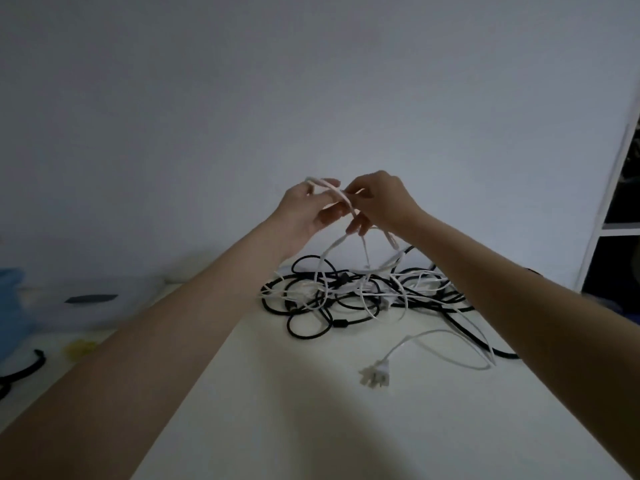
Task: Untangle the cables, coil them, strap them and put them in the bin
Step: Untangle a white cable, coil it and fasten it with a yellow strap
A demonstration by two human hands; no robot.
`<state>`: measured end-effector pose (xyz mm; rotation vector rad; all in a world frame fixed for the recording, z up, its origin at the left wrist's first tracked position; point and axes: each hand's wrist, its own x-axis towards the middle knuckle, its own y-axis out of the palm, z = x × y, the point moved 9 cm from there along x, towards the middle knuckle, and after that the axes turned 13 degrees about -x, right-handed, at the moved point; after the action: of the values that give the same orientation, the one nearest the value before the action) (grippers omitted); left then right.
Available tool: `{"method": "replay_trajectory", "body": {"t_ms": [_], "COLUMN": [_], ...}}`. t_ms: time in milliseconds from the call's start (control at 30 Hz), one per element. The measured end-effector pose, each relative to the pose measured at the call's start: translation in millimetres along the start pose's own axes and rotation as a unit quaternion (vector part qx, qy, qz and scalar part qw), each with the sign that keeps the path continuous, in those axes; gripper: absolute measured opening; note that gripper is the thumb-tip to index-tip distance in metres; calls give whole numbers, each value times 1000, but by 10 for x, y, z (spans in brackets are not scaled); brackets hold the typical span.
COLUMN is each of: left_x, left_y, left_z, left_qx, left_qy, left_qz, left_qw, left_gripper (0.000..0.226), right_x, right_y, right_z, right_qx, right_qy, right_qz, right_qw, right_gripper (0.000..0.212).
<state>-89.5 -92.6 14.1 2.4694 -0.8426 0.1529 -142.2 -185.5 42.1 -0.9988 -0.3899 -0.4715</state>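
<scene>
A tangle of cables [349, 292] is lying on the table [311, 410] near its far edge, beneath both raised hands. A plug [375, 375] is lying nearer, toward the right edge. A bin [86, 303] is sitting off the left edge.

blurred clear bin [86, 303], black cable [502, 353] behind forearm

We're in dim, bluish light. Plain pale wall [311, 98] fills the upper frame. White worktop [311, 410] runs toward it, soft shadows across the near part. At right we see a white-framed shelf unit [609, 202] with dark compartments, contents unreadable. At left, blurred: a translucent container [86, 303] with a dark label, something blue [10, 306] beside it.
</scene>
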Motion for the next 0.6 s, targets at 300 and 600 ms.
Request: {"method": "replay_trajectory", "body": {"t_ms": [300,600], "left_x": [34,137], "left_y": [-734,-630], "left_z": [-134,-7], "left_qx": [262,205], "left_qy": [21,20], "left_qz": [-131,-107], "left_qw": [956,973], "left_gripper": [15,22], "right_x": [35,-39], "right_y": [-154,102], "right_z": [-560,-1073], "right_qx": [77,-217], "right_qy": [182,242], "right_qz": [-89,87], "right_qw": [976,942], "right_gripper": [19,37]}}
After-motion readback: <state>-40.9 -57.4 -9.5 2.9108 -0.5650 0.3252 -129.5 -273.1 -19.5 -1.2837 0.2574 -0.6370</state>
